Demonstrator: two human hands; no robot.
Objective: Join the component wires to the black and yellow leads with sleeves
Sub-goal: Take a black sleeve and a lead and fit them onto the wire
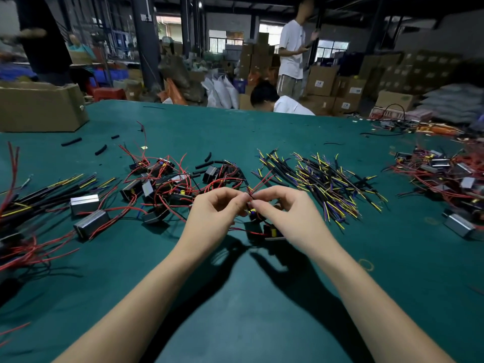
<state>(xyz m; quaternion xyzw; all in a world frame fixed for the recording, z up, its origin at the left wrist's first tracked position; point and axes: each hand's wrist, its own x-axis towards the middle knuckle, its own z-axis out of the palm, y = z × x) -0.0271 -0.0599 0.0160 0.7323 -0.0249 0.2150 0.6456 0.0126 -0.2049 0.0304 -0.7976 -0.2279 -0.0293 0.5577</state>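
Both hands, left hand [214, 213] and right hand [285, 208], pinched the red component wires [258, 183] together at centre, while the black and yellow leads [324, 184] lay just right, nearer the right hand.

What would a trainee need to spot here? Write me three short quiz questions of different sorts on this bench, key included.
1. True or false: the left hand and the right hand meet at the thin red wires above the green table.
2. Multiple choice: the loose pile of black and yellow leads lies (A) to the left of the hands, (B) beyond and to the right of the hands, (C) inside the cardboard box.
3. Fill in: the short loose sleeves on the table are ____ in colour.

Key: 1 true; 2 B; 3 black.
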